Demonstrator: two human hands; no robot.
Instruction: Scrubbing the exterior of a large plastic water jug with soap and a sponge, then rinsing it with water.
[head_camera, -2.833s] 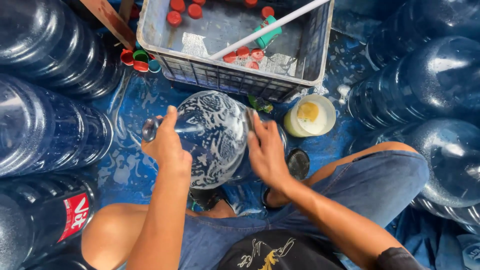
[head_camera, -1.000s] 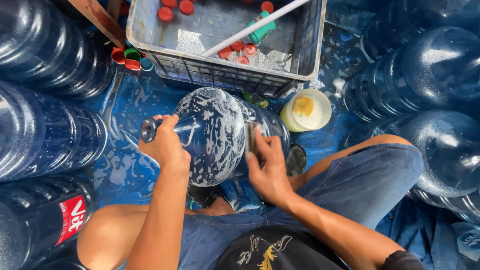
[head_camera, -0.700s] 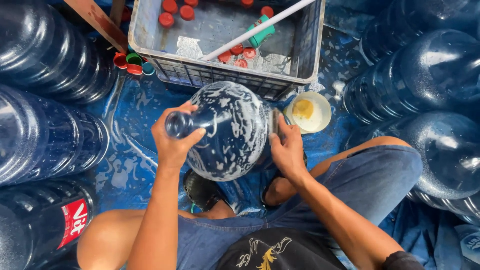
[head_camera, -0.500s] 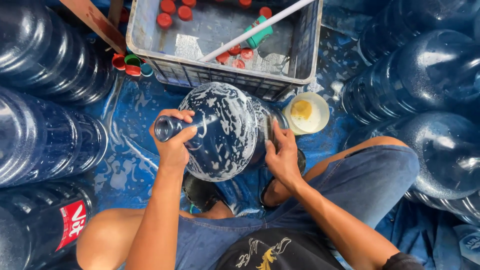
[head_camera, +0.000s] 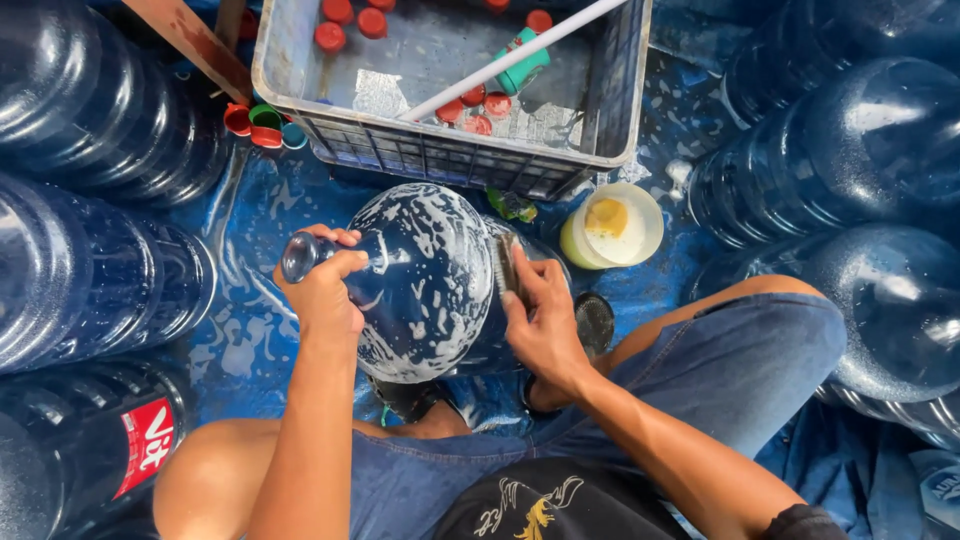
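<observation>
A big blue water jug (head_camera: 425, 275), covered in white soap foam, lies tilted between my knees with its neck pointing left. My left hand (head_camera: 325, 290) is wrapped around the jug's neck. My right hand (head_camera: 540, 320) presses a small scrub brush (head_camera: 507, 265) against the jug's right side. The brush is mostly hidden under my fingers.
A grey plastic crate (head_camera: 450, 150) with red caps, a teal bottle and a white stick stands just beyond the jug. A cream tub (head_camera: 612, 225) of yellow soap sits to its right. Several large blue jugs (head_camera: 90, 270) ring me on both sides. Loose caps (head_camera: 262, 125) lie left of the crate.
The jug has been turned and tipped in my hands, its neck swinging left and lower. My right hand has slid along the jug's side with the brush.
</observation>
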